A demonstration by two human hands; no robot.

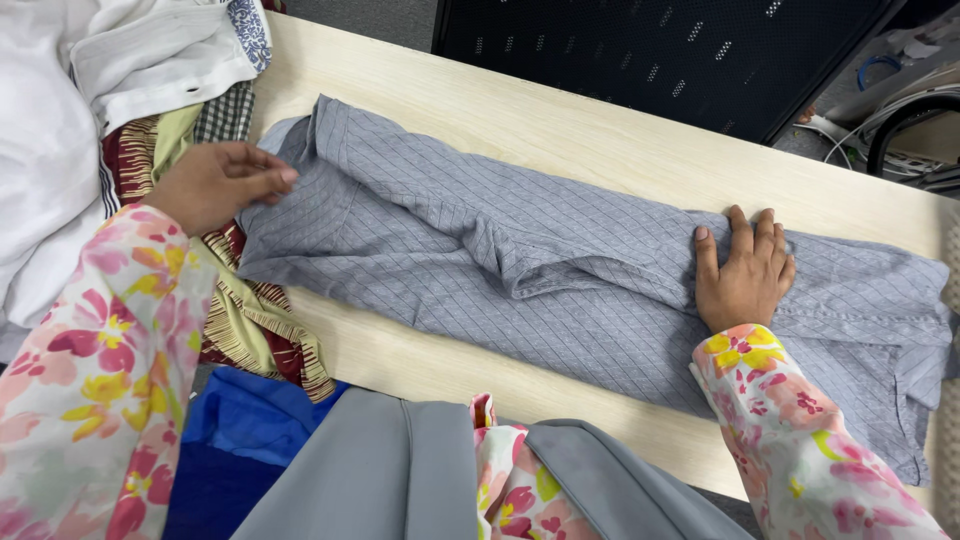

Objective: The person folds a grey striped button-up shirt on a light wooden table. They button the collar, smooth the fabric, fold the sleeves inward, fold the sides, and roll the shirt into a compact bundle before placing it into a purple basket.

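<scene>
A grey shirt [560, 270] with a fine diamond pattern lies folded lengthwise across a pale wooden table [600, 140]. My right hand [745, 270] rests flat on the shirt toward its right end, fingers spread and pressing the cloth down. My left hand [215, 185] is at the shirt's left end, fingers loosely curled, fingertips touching the cloth's edge near the collar side. Both arms wear floral sleeves of pink and yellow.
A heap of clothes [110, 110] sits at the table's left: white cloth, a checked piece, a maroon-and-yellow patterned fabric [250, 320]. Blue cloth [250, 430] lies lower left. A dark perforated panel [650, 50] stands behind the table; cables [890, 110] lie at the upper right.
</scene>
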